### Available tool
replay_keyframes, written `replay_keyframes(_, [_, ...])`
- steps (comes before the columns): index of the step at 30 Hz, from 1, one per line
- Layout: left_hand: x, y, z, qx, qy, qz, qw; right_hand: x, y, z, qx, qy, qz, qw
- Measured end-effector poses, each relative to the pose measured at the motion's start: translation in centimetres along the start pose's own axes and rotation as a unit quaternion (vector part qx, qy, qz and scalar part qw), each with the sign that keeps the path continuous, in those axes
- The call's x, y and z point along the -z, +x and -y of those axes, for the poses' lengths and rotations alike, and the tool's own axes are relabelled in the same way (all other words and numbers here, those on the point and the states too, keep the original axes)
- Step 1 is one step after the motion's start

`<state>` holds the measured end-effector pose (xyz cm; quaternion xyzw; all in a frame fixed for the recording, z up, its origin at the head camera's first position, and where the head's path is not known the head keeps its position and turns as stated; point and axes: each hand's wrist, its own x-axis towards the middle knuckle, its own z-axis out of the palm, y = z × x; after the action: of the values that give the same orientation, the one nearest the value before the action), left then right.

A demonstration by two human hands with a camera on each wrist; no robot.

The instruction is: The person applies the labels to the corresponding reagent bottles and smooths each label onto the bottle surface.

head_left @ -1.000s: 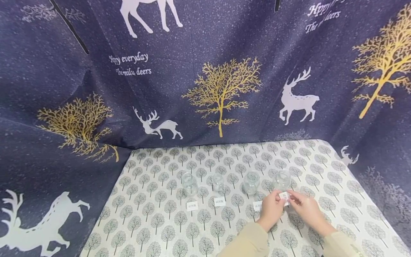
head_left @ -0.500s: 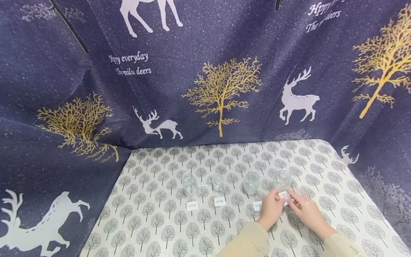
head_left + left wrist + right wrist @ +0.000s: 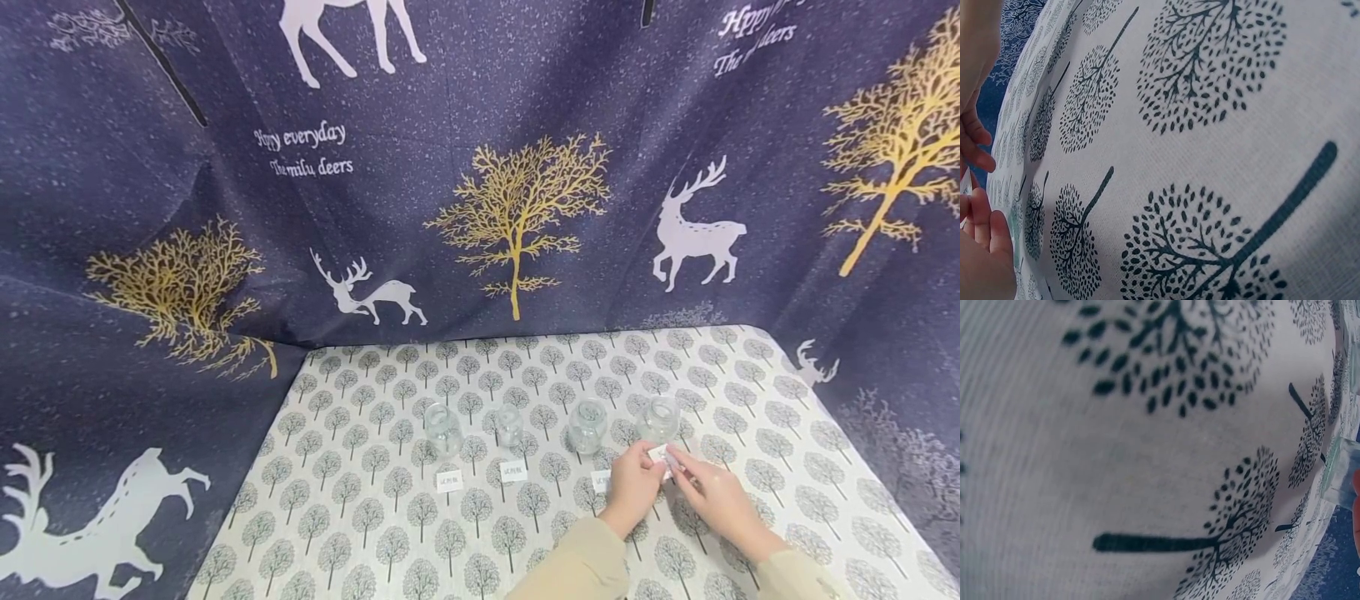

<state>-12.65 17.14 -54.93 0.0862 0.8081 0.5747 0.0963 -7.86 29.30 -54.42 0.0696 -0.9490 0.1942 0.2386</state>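
In the head view, a small white paper label (image 3: 657, 453) is between my two hands at the right part of the table. My left hand (image 3: 633, 487) pinches its left side. From the right, the fingers of my right hand (image 3: 716, 493) pinch the other side and cover part of it. Just beyond the label stands a clear glass jar (image 3: 660, 417). The left wrist view catches fingers and a sliver of the label (image 3: 965, 183) at its left edge. A clear glass jar (image 3: 1340, 472) and a bit of finger show at the right edge of the right wrist view.
Three more glass jars stand in a row to the left: a wide one (image 3: 588, 427), a small one (image 3: 509, 425) and another (image 3: 443, 429). Printed white labels lie before them (image 3: 601, 481), (image 3: 513, 471), (image 3: 450, 481). Dark curtains (image 3: 480, 167) enclose the tree-print tablecloth (image 3: 390, 500).
My right fingers have shifted slightly left over the label and now hide more of it. My left hand stays in place, and the jars and lying labels have not moved.
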Motion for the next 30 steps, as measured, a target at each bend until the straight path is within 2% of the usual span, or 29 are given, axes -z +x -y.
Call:
replay_keyframes(3, [0.0,0.0,0.0,-0.006,0.005,-0.004,1.0000,-0.1,0.1,-0.1,-0.023,0.023,0.005,0.999])
replay_keyframes(8, [0.1,0.0,-0.1,-0.007,0.029,0.002,0.9996,0.1,0.7,-0.1,-0.085,0.067,0.033,0.994])
replay_keyframes(14, [0.3,-0.5,-0.3,-0.044,0.072,0.019,0.9962,0.2,1.3,-0.4,-0.122,0.106,0.064,0.985])
replay_keyframes(19, [0.6,-0.9,-0.5,-0.076,0.114,0.029,0.9902,0.5,1.6,-0.5,-0.133,0.136,0.091,0.977])
replay_keyframes(22, [0.8,-1.0,-0.3,-0.113,0.142,0.028,0.9830,0.9,1.8,-0.5,-0.133,0.138,0.105,0.976])
replay_keyframes(24, [0.8,-1.0,-0.1,-0.149,0.165,0.019,0.9748,1.1,1.9,-0.4,-0.128,0.136,0.114,0.976])
replay_keyframes(26, [0.9,-1.1,-0.1,-0.169,0.172,0.016,0.9703,1.2,2.0,-0.3,-0.125,0.136,0.124,0.975])
replay_keyframes(30, [1.0,-1.0,0.0,-0.175,0.179,0.015,0.9681,1.4,2.1,-0.3,-0.121,0.130,0.129,0.976])
